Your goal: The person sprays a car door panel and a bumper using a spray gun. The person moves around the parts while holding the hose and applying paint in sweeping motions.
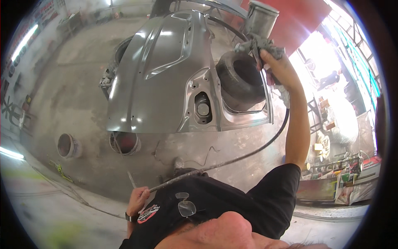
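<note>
My right hand [273,66] is raised on the right, closed on a grey-stained spray gun [259,47] with a metal cup [262,18] on top, held over the right part of a grey metal vehicle body panel [153,95]. A black tire [228,85] shows through the panel's opening just below the gun. A black hose [253,152] runs from the gun down across my body. My left hand [139,199], at the lower left, is closed round that hose near my waist.
Two stained buckets [66,146] [124,143] stand on the concrete floor [70,91]. Cords lie along the floor. At the right are a wrapped white bundle [340,120], a cluttered rack [340,174] and a bright opening. A red surface [298,20] rises behind the gun.
</note>
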Tool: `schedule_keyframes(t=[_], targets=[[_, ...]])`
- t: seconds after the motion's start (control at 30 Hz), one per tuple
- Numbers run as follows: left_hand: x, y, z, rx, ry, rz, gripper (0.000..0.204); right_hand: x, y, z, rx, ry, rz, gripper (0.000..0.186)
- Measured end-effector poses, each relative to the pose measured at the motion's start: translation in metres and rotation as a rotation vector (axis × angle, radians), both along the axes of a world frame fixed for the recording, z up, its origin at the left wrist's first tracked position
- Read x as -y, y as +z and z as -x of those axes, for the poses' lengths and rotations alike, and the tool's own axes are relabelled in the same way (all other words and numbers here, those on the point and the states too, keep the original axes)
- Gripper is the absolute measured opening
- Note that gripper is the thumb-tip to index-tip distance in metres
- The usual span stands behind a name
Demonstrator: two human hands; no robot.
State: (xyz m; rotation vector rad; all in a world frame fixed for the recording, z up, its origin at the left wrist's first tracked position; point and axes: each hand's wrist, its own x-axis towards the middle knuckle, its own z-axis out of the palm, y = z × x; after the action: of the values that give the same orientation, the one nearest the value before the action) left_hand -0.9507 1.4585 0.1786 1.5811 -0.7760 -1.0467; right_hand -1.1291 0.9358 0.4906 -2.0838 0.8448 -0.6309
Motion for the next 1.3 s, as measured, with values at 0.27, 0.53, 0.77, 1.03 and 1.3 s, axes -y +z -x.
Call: schedule_keyframes(t=[0.27,0.53,0.77,1.03,1.3], targets=[[0.011,0.019,0.031,-0.003,0.03,0.01,0.045,-0.005,0.007,-0.017,-0.157,0.298,-0.147,0.041],[0.074,0.054,0.052,0.11,0.06,0.012,0.052,0.17,0.001,-0.088,-0.203,0.224,0.023,0.046],[0.113,0.078,0.079,0.021,0.129,0.054,0.061,0.301,0.0,-0.156,0.056,-0.003,0.104,0.046],[0.12,0.086,0.087,-0.107,0.237,0.053,0.068,0.309,-0.035,-0.126,0.131,-0.184,0.198,0.045],[0.12,0.08,0.057,-0.104,0.12,0.028,0.07,0.151,-0.048,0.029,-0.076,0.258,-0.118,0.032]])
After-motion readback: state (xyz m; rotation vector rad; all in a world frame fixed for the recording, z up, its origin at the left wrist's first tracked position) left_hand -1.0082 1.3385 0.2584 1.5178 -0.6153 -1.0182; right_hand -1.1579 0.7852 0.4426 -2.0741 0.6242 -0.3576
